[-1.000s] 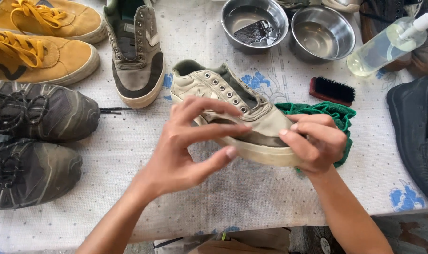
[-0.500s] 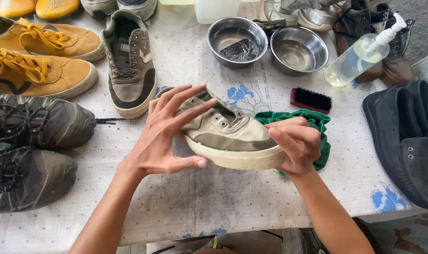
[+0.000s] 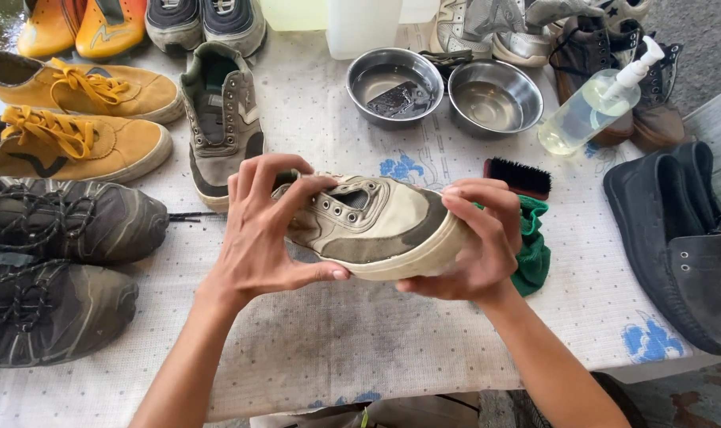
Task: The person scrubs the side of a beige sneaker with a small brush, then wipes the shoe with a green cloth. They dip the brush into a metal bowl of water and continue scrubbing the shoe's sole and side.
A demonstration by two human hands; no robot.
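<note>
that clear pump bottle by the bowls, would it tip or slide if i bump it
The pump bottle is tall and narrow with a long pump head, so it probably tips easily. It looks partly filled with clear liquid, which likely keeps its weight low and steadies it somewhat. On the cloth-covered table it would more likely topple than slide.

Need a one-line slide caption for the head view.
Both hands, left hand and right hand, hold a beige laceless sneaker above table.

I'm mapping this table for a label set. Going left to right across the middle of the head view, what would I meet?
Dark hiking shoes → left hand → beige sneaker, held in both hands → right hand → green cloth → black slip-on shoes.
</note>
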